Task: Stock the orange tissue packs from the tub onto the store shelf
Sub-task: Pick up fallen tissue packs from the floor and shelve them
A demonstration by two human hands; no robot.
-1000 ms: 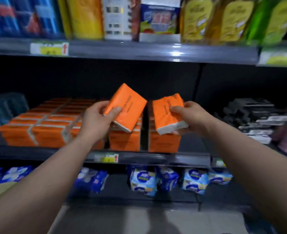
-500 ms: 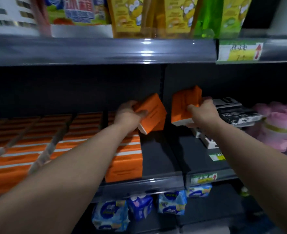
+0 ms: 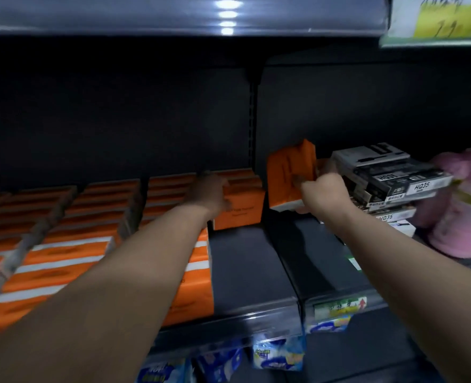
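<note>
Head view: the right hand (image 3: 324,193) is closed on a tilted pack (image 3: 288,172) above the shelf (image 3: 250,266). The left hand (image 3: 210,193) is laid on a second pack (image 3: 241,212) ending the row (image 3: 90,230); its grip cannot be told. Judged light and soft, best taken by the sides.

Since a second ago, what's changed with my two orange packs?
The left hand carried the left pack deeper and stood it on the shelf. The right hand moved the right pack beside the black boxes, still gripping it. The stocked orange rows are unchanged.
</note>
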